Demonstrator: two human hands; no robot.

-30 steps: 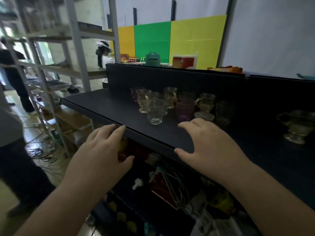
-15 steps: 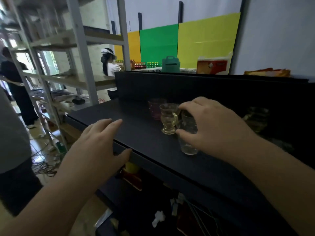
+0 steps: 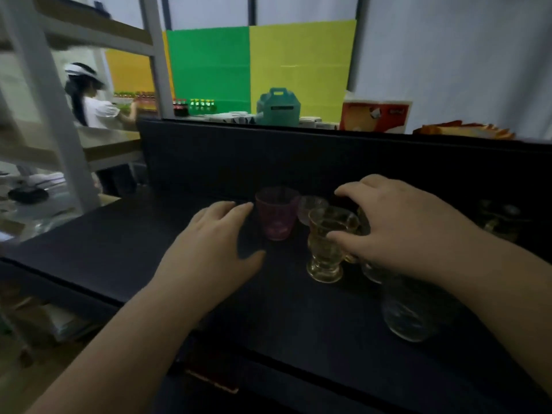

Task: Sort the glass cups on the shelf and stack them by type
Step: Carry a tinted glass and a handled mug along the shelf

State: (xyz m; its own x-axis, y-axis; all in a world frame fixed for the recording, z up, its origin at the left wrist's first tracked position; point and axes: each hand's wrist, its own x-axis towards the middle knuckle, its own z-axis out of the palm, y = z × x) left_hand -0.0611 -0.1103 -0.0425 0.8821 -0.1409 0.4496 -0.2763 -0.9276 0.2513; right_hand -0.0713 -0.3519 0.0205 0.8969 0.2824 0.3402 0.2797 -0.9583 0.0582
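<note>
The right hand [image 3: 409, 231] curls around an empty amber footed cup [image 3: 327, 245]; the left hand [image 3: 215, 243] is flat and open beside the empty pink cup [image 3: 277, 213].

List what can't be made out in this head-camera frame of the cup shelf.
- Head view: what the right hand grips; its curled fingers cover the cups behind the amber footed glass.
- The small clear cup is half hidden behind the pink tumbler and that amber glass.
- Glassware at far right is too dark to identify.
- The clear glass is partly covered by the right forearm.
- The background person is blurred.
</note>
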